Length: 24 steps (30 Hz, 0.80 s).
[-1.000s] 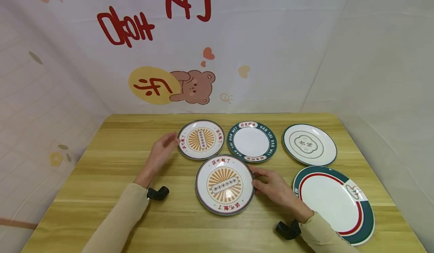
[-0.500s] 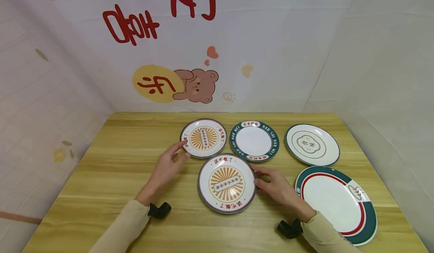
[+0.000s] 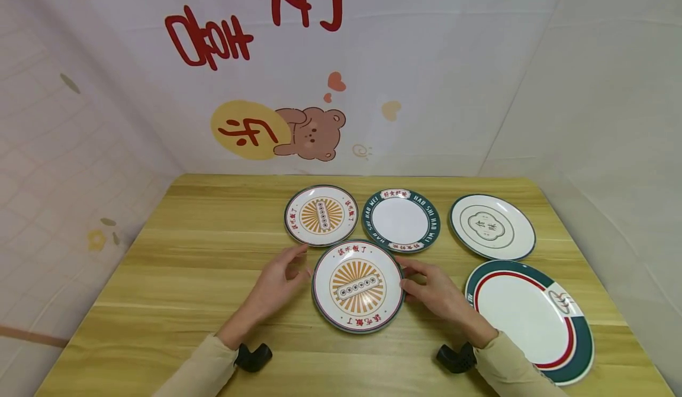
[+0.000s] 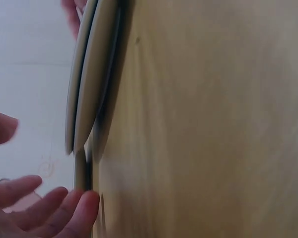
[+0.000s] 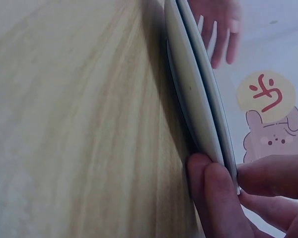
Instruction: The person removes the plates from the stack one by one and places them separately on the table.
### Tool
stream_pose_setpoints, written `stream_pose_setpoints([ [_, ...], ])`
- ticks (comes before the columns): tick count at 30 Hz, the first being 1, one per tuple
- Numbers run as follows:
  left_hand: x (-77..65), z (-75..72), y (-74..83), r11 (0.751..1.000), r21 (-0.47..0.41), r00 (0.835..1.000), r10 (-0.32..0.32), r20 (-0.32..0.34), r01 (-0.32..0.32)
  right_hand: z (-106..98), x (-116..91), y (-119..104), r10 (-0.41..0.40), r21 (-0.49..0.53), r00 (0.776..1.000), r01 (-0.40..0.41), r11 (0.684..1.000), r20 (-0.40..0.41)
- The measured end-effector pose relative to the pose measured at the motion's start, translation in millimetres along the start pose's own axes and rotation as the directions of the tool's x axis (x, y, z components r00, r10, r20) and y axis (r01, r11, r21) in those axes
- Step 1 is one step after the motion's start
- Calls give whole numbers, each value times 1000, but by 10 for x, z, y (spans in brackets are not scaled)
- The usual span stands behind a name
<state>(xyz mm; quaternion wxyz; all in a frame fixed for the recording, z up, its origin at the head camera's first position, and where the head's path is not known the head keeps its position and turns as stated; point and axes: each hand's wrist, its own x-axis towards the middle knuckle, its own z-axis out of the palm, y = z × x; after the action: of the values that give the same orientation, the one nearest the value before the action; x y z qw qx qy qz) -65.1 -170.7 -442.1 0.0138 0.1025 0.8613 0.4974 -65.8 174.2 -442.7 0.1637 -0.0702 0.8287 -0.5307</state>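
Note:
In front of me is a stack of two round plates; the top one shows an orange sunburst and red lettering. Both rims of the stack appear edge-on in the left wrist view. My right hand grips the stack's right edge. In the right wrist view its fingers are at the underside and the thumb lies against the upper rim. My left hand is just left of the stack, fingers relaxed and apart, with nothing in them.
A smaller sunburst plate and a green-rimmed plate lie behind the stack. Further right are a white plate with a cloud-shaped emblem and a large oval plate. A printed cloth wall rises behind the wooden table.
My left hand has come away from the small sunburst plate, moving right and nearer to me, to the stack's left side. The right hand stays at the stack's right edge.

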Motion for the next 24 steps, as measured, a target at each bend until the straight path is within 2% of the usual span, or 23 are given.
stream_pose_setpoints([
  [8, -111, 114, 37, 994, 8, 993, -112, 47, 111, -2, -8, 9, -28, 54, 1000, 28, 998, 0],
  [12, -139, 142, 52, 983, -82, 985, -157, 76, 163, 5, -11, 2, -18, 68, 1000, 18, 998, -11],
  [17, -155, 167, 56, 951, -208, 970, -208, 123, 230, 11, -9, 2, -13, 65, 1000, 14, 998, -17],
  [24, -160, 189, 39, 918, -298, 963, -232, 133, 262, 16, -4, 3, -32, 68, 999, 34, 997, -21],
])
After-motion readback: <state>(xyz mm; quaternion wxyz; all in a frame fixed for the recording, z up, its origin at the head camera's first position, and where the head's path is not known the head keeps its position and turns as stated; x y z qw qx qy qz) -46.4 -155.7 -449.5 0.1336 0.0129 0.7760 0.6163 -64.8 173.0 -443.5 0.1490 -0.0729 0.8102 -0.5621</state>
